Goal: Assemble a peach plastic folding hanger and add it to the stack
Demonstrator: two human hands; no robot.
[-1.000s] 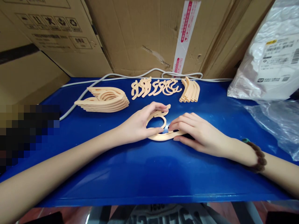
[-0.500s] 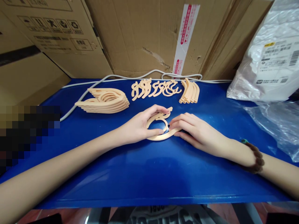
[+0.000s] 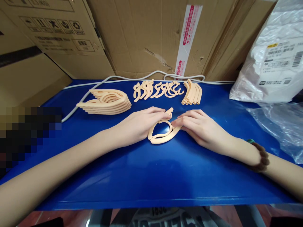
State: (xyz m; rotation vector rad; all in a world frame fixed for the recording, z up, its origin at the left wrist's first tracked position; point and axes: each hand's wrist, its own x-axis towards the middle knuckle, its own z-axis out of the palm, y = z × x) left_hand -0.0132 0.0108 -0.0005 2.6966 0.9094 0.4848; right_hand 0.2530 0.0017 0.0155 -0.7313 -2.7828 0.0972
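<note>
A cream plastic folding hanger (image 3: pixel 163 139) lies on the blue table, its curved pieces set around a rounded opening. My left hand (image 3: pixel 144 123) is closed over its far left side, and the fingertips rest by the hook end. On the right end, my right hand (image 3: pixel 201 130) pinches the hanger with bent fingers; its thumb is mostly hidden. Behind them, several S-shaped hook pieces (image 3: pixel 159 90) lie in a row. To their right is a bunch of curved arm pieces (image 3: pixel 193 93). A stack of similar hangers (image 3: pixel 109 108) sits at the left.
Cardboard boxes (image 3: pixel 142 34) wall off the back and left. A white cable (image 3: pixel 132 78) runs along the table's rear edge and curls forward at left. At right stand a plastic-wrapped parcel (image 3: pixel 270 63) and loose clear film (image 3: pixel 284 126). The blue table (image 3: pixel 161 176) ends near me.
My left hand has swung over the hanger's far side, its thumb leaving the near edge. The hanger has turned slightly, and my right hand has shifted a little away from me.
</note>
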